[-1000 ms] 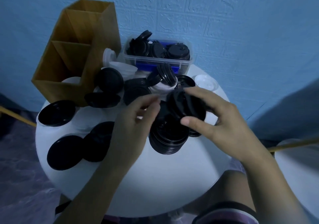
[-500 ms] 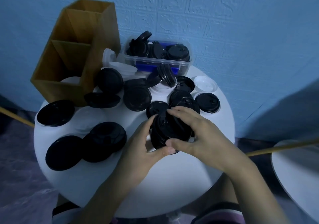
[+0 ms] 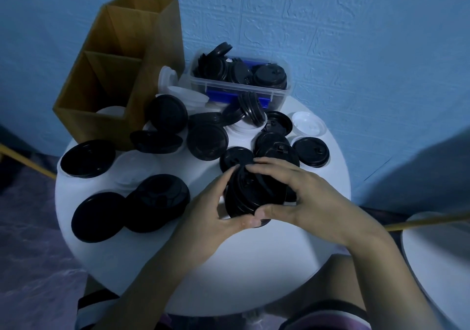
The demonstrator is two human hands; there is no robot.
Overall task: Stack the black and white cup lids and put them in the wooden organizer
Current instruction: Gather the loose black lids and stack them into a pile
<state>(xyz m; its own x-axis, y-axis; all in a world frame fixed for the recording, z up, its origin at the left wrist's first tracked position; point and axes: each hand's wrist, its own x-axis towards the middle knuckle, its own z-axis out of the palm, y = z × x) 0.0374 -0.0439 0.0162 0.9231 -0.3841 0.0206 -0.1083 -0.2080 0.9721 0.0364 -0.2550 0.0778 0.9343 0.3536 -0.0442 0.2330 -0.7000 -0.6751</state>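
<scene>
Both clasped on stack of black lids (image 3: pixel 251 192): left hand (image 3: pixel 216 210) at near-left rim, right hand (image 3: pixel 300 197) over top and right side. Held at desk (image 3: pixel 229 266) middle, well apart from wooden organizer (image 3: pixel 114 75) at back left.

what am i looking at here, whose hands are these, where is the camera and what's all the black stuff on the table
There is no machine here: a person works with two bare hands. The single picture comes from a camera worn on their head, looking forward and down, so both arms enter from the bottom edge.

On the round white table lie many loose black cup lids and a few white lids. At the back left stands a wooden organizer with open compartments. Beside it, a clear plastic bin holds more black lids.

The left hand and the right hand together grip a stack of black lids near the table's middle, fingers curled round it.
</scene>
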